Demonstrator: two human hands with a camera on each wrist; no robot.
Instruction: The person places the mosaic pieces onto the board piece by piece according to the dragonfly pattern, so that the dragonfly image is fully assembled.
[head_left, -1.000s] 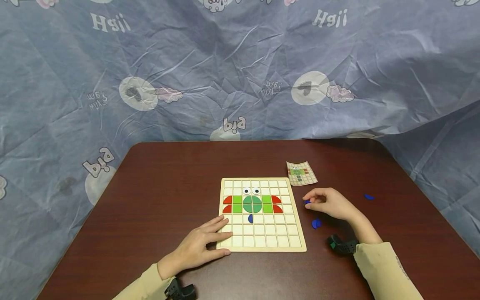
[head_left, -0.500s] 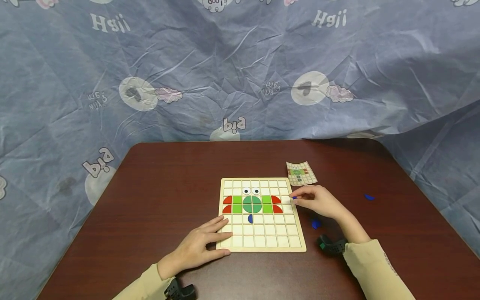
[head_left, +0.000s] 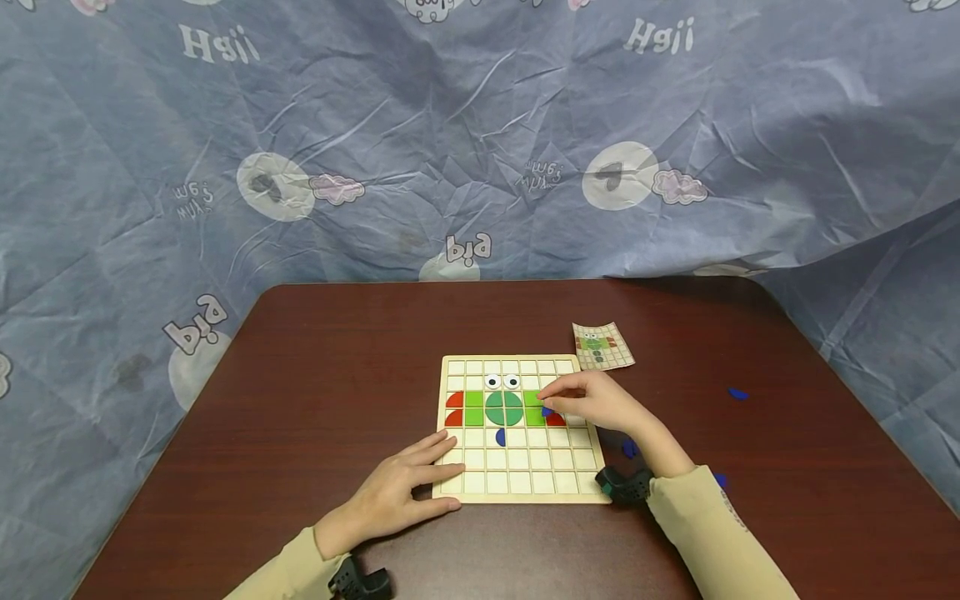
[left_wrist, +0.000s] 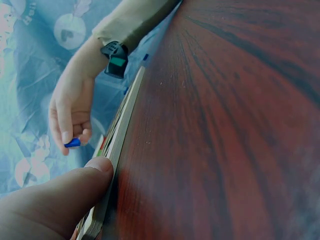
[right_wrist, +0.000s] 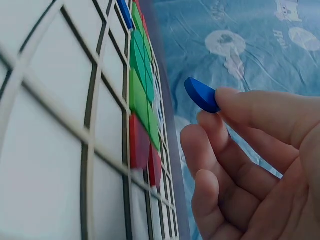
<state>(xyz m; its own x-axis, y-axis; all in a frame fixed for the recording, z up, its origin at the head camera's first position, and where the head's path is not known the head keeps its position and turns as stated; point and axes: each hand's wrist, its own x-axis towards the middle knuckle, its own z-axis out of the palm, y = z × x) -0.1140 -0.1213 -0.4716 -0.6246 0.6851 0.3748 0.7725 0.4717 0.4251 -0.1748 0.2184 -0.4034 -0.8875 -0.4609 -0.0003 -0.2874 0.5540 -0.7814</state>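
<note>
My right hand (head_left: 600, 404) pinches a small blue half-round piece (right_wrist: 201, 95) between thumb and finger, held above the right part of the grid board (head_left: 517, 492). My left hand (head_left: 390, 498) lies with spread fingers on the board's left edge; its thumb (left_wrist: 100, 167) shows against the rim in the left wrist view. Set in the board are white-and-black eye discs (head_left: 492, 382), a green circle (head_left: 504, 408) of quarter pieces, light green squares (head_left: 474, 408) and red quarter pieces (head_left: 454, 408). Below the circle sits another blue half-round piece (head_left: 501, 437).
A picture card (head_left: 603, 347) with a matching coloured pattern lies by the board's top right corner. Loose blue pieces lie to the right: one near the wrist (head_left: 630, 448), one farther off (head_left: 738, 394), one beside the sleeve (head_left: 720, 481). A printed cloth (head_left: 420, 167) hangs behind the brown table (head_left: 360, 333).
My right hand has moved left from beside the board to over it, carrying the blue half-round piece. A loose blue piece has come into view beside the right sleeve. My left hand stays put.
</note>
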